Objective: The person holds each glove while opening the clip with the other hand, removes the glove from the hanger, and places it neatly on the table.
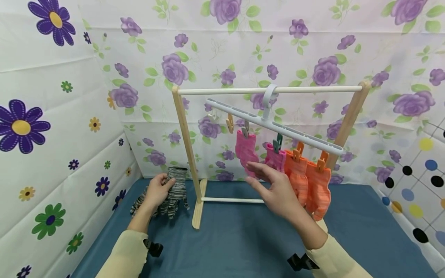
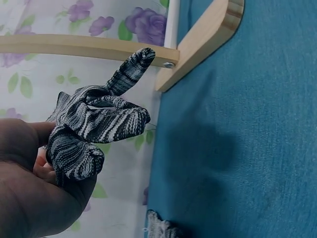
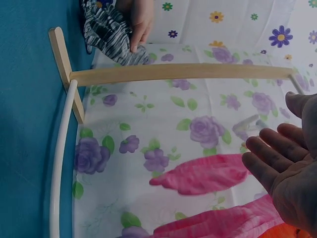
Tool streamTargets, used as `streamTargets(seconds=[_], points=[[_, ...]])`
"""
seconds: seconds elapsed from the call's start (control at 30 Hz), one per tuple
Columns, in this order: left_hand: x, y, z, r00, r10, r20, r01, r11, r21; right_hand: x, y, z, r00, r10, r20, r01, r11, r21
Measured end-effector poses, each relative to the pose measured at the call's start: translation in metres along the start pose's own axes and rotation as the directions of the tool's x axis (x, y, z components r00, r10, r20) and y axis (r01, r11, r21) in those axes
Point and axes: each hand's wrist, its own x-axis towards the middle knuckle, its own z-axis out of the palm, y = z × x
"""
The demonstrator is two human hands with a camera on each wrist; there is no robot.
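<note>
My left hand (image 1: 158, 192) pinches a black-and-white knitted glove (image 1: 176, 189) near its cuff, and the glove's fingers hang down. In the left wrist view the glove (image 2: 101, 116) extends past my fingertips. Another glove of that pattern (image 1: 138, 201) lies partly behind my left forearm. My right hand (image 1: 274, 189) is raised with spread fingers and holds nothing, in front of pink cloth pieces (image 1: 246, 148) clipped to a grey hanger (image 1: 243, 114). In the right wrist view its palm (image 3: 297, 173) shows beside the pink cloth (image 3: 203, 174).
The hanger hooks over the white top bar (image 1: 215, 91) of a wooden rack (image 1: 189, 143) and slopes down rightward. Orange cloth pieces (image 1: 318, 189) hang at its right. A tan clip (image 1: 230, 123) and a white clip (image 1: 213, 117) hold nothing. Blue cloth (image 1: 236, 239) covers the table.
</note>
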Motion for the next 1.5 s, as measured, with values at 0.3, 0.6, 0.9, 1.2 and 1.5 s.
streamTargets(seconds=[0.3, 0.6, 0.9, 1.2, 1.5], points=[[0.013, -0.013, 0.011, 1.000, -0.010, 0.026, 0.010, 1.000, 0.008, -0.011, 0.002, -0.005, 0.999, 0.033, -0.005, -0.033, 0.999, 0.009], [0.019, -0.025, 0.021, 0.999, -0.042, 0.028, 0.041, 0.998, 0.042, -0.021, 0.003, -0.009, 0.999, 0.032, 0.003, -0.032, 0.999, -0.016], [0.022, -0.037, 0.025, 0.994, -0.089, 0.055, 0.088, 0.996, 0.034, -0.030, 0.005, -0.010, 0.997, 0.081, 0.008, -0.081, 0.997, -0.015], [0.027, -0.046, 0.034, 0.996, -0.087, 0.037, 0.083, 0.992, 0.097, -0.037, 0.007, -0.010, 0.995, 0.099, 0.010, -0.098, 0.994, -0.038], [0.026, -0.052, 0.040, 0.999, -0.050, -0.019, 0.054, 0.961, 0.273, -0.044, 0.010, -0.010, 0.993, 0.118, 0.016, -0.117, 0.992, -0.048]])
